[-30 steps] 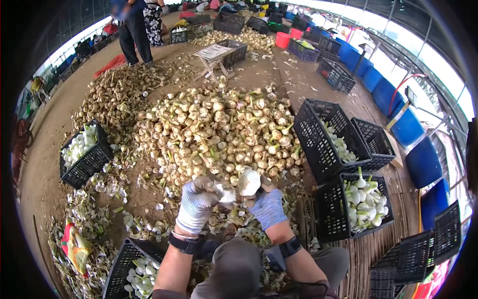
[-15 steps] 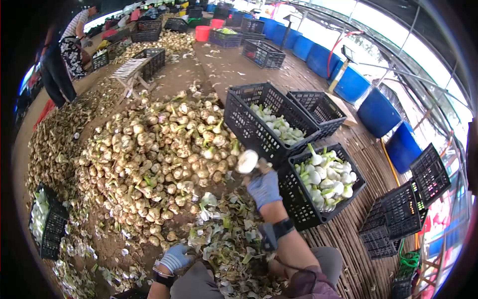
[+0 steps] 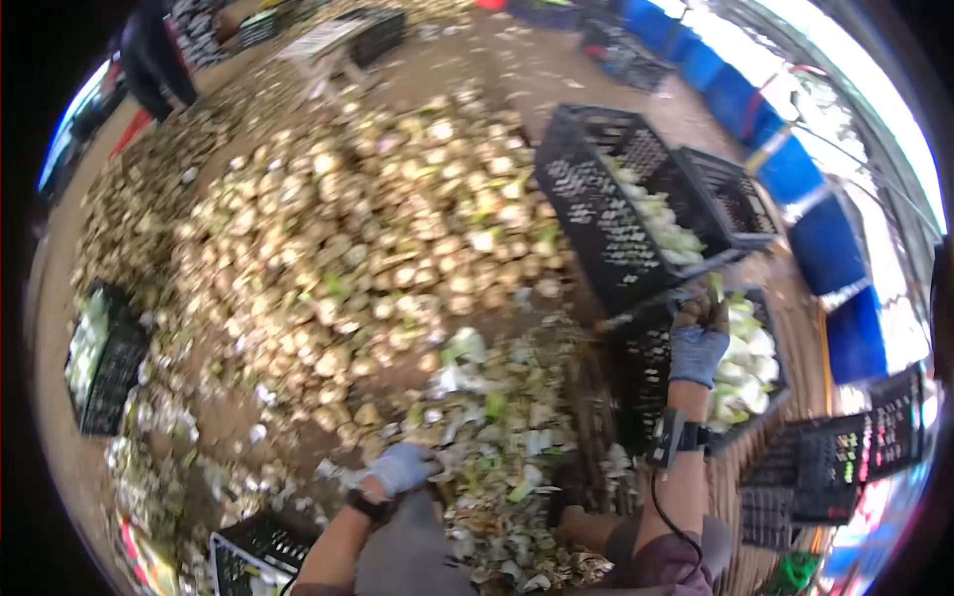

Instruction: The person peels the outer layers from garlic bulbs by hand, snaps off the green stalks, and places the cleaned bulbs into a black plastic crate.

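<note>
My right hand (image 3: 699, 343), in a blue-grey glove with soiled fingertips, is over the near rim of a black crate (image 3: 646, 372) of white garlic bulbs (image 3: 750, 358) with green stems. Motion blur hides whether its fingers hold a bulb. My left hand (image 3: 402, 467), gloved too, hovers by my left knee above peeled skins, its fingers loosely apart with nothing seen in them. In front spreads a large heap of unpeeled brown garlic bulbs (image 3: 348, 248). Papery skins and green scraps (image 3: 507, 437) cover the ground between my knees.
Another black crate (image 3: 611, 233) holding white bulbs stands behind the first. Further crates are at left (image 3: 109, 368), lower left (image 3: 253, 546) and right (image 3: 795, 467). Blue barrels (image 3: 825, 238) line the right side. A small bench (image 3: 333, 45) and a standing person (image 3: 154, 60) are farther back.
My right hand has moved right, from beside the heap with a white bulb to over the crate. My left hand has risen slightly rightward. The whole view has turned downward and left.
</note>
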Motion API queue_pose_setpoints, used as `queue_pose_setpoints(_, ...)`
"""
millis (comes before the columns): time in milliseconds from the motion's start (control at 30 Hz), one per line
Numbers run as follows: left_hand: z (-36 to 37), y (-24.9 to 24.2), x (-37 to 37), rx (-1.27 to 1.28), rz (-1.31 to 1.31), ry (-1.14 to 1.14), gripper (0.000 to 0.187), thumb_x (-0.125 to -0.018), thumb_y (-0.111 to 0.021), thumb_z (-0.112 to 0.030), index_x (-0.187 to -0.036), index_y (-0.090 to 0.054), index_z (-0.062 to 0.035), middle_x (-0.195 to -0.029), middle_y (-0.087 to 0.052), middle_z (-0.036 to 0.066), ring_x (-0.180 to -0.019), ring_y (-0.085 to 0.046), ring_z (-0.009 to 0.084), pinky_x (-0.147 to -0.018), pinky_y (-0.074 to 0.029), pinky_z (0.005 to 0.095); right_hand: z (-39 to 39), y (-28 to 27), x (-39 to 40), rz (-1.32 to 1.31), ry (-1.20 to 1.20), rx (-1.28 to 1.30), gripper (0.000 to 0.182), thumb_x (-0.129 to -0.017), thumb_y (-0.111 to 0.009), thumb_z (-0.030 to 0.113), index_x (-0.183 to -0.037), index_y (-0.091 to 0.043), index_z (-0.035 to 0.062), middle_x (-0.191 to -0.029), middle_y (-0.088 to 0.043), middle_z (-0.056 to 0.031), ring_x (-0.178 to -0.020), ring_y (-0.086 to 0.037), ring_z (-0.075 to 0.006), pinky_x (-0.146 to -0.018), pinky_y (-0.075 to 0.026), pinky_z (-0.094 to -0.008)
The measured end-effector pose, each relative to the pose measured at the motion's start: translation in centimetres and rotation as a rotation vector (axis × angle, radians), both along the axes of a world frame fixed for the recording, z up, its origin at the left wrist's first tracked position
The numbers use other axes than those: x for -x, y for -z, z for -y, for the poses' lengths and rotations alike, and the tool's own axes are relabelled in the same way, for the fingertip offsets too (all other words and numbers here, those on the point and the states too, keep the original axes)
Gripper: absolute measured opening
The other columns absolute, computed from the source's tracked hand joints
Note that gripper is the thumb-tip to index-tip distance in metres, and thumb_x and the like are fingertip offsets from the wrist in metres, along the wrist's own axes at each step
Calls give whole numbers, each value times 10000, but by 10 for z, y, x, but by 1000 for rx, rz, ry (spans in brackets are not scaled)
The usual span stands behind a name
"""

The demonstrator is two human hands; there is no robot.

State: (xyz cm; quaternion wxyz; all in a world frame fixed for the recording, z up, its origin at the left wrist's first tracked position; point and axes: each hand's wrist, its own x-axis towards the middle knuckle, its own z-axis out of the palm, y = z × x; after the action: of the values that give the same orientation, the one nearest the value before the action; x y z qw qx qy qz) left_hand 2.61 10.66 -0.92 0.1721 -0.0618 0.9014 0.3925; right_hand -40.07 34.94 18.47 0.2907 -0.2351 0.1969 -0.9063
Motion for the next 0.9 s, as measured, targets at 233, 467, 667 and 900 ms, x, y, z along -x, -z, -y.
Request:
queue_pose_setpoints(233, 11, -70, 23, -219, 77, -520, 394, -756, -588, -218, -1114, -580, -52, -921, -628, 197, -843, -614, 326, -722, -484, 374, 204, 118, -150, -71, -31, -1152, 241, -716, -653, -22, -953, -617, 7, -836, -621, -70, -709, -591, -124, -583, -498, -254)
queue_pose_setpoints(467, 38, -50, 13, -319, -58, -764, 372, -760, -590, -186, -1092, -582, -19, -868, -629, 205, -796, -626, 320, -694, -489, 354, 317, 163, -156, -1346, -41, -1661, 450, -674, -617, 82, -1123, -600, 110, -1116, -576, -168, -1018, -556, -347, -873, -456, -404)
queue_pose_setpoints(667, 52, -56, 25, -451, -318, -1075, 328, -766, -589, -54, -1087, -583, 9, -841, -641, 113, -734, -592, 141, -690, -472, 251, 283, 210, -150, -341, -95, -1086, 342, -721, -629, 74, -1063, -614, 69, -1039, -624, -117, -958, -604, -274, -811, -491, -378)
queue_pose_setpoints(900, 45, -42, 51, -467, -369, -1025, 834, -674, -748, -111, -1363, -291, -4, -1251, -490, 172, -1156, -465, 222, -977, -364, 321, 223, 171, -238, 709, -603, -749, 498, -799, -654, 262, -1247, -490, 118, -1082, -611, -92, -1006, -581, -261, -811, -503, -452)
